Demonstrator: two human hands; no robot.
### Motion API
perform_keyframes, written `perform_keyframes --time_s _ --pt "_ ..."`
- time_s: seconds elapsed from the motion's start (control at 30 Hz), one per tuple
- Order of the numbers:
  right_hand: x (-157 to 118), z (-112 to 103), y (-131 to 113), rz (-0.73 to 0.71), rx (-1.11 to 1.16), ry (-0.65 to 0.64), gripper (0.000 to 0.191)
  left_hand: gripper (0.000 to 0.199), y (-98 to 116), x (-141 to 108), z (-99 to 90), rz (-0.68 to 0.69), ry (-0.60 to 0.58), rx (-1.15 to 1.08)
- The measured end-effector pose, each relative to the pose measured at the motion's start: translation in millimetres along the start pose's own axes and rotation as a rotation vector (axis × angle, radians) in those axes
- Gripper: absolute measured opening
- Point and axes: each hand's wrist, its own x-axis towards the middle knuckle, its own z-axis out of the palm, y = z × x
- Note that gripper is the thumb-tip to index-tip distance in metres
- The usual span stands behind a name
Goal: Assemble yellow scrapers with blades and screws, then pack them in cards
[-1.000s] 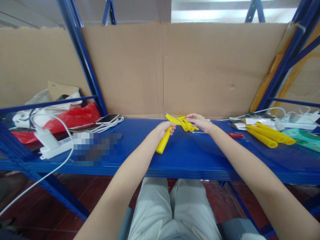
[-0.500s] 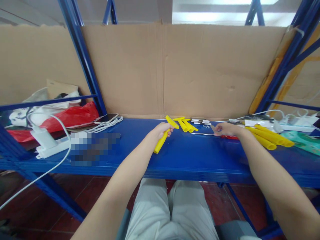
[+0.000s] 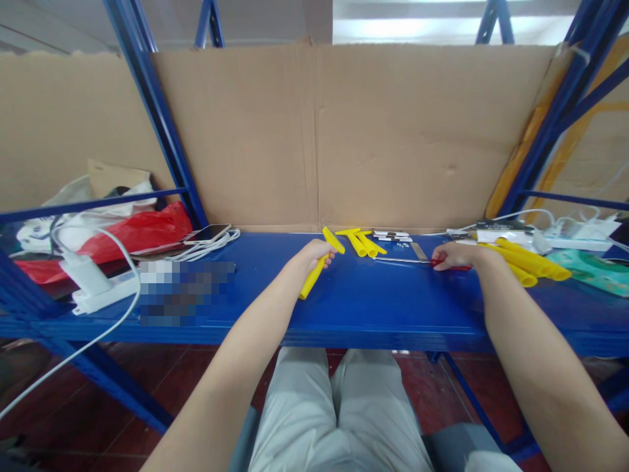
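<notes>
The left hand [image 3: 322, 254] has its fingers closed round a yellow T-shaped piece [image 3: 311, 276], held over the blue bench [image 3: 363, 301]. Over to the right, the right hand [image 3: 446, 256] has its fingers on the red handle [image 3: 460, 267] of a screwdriver lying on the bench (whether they truly pinch it, I can't tell), its shaft [image 3: 400, 261] pointing toward the other yellow pieces [image 3: 361, 243].

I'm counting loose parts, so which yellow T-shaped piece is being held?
The yellow T-shaped plastic piece in the left hand; the others lie on the blue table.
</notes>
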Motion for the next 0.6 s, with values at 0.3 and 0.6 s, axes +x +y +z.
perform_keyframes --time_s 0.3,0.6 --pt "6.7 3.9 0.9 -0.205 0.171 -0.076 0.046 0.021 -1.2 -1.0 0.7 0.024 0.047 0.130" --pt "18.2 19.0 -27.8 -0.354 0.370 -0.009 0.053 0.012 -9.4 15.1 -7.5 0.013 0.075 0.064"
